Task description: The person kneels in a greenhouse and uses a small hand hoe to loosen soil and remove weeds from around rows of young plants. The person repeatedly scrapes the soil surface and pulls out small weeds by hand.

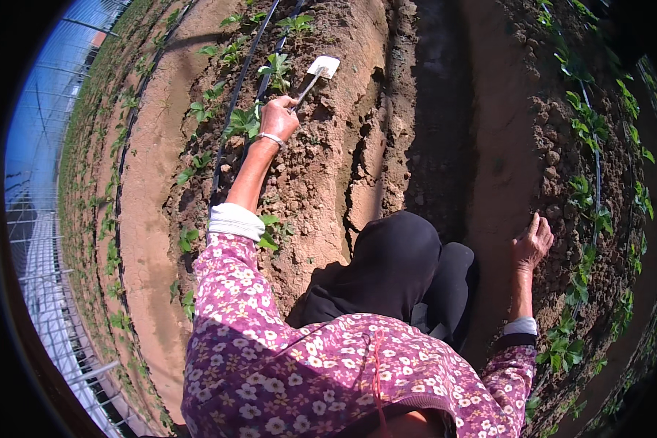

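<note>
My left hand (278,117) is closed around the thin handle of a small hand hoe (323,68). The tool's flat, pale, squarish blade lies against the bare soil at the shoulder of the left raised bed (312,164). Just left of that blade grows a leafy strawberry-like plant (278,71), and another plant (243,121) is beside my wrist. My right hand (532,243) is low at the edge of the right bed (553,159), its thumb apart from the fingers. I see nothing in it, though its palm is hidden.
Black drip lines (241,82) run along the left bed among the plants. Another drip line (597,169) follows the right bed. A shaded furrow (441,109) lies between the beds, with my bent knees (399,257) in it. Greenhouse framing (38,219) curves along the far left.
</note>
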`<state>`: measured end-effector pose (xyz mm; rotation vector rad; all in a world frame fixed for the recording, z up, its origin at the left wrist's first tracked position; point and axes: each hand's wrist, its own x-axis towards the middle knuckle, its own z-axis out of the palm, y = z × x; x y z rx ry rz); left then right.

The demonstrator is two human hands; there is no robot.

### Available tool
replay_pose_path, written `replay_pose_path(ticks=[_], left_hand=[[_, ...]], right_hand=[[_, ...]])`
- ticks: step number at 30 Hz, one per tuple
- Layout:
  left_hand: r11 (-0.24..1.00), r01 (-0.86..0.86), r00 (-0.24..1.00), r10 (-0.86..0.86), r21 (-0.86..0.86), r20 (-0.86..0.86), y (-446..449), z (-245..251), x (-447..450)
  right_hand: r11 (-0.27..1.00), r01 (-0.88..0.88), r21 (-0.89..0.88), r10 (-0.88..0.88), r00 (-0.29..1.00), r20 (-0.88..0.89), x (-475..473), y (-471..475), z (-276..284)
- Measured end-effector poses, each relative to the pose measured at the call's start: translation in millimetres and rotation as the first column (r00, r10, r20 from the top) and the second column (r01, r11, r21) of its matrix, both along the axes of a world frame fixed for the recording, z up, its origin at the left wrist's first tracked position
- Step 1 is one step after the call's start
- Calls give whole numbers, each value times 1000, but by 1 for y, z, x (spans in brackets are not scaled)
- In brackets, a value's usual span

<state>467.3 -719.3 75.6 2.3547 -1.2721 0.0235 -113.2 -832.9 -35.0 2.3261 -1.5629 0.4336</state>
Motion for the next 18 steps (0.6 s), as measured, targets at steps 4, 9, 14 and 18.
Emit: replay_pose_path(ticks=[4, 9, 14, 18], left_hand=[[996, -88, 995, 88, -9, 40, 15, 60, -24], [987, 103, 983, -82, -120, 165, 35, 6, -54], [997, 71, 997, -71, -15, -22, 93, -15, -58], [967, -110, 877, -14, -229, -480, 45, 16, -89]], right_hand=[[1000, 13, -3, -13, 999, -29, -8, 7, 7], [999, 12, -33, -12, 1000, 20, -5, 5, 3], [1000, -17, 11, 16, 992, 124, -1, 0, 10], [947, -249, -205, 292, 932, 217, 1, -20, 21]])
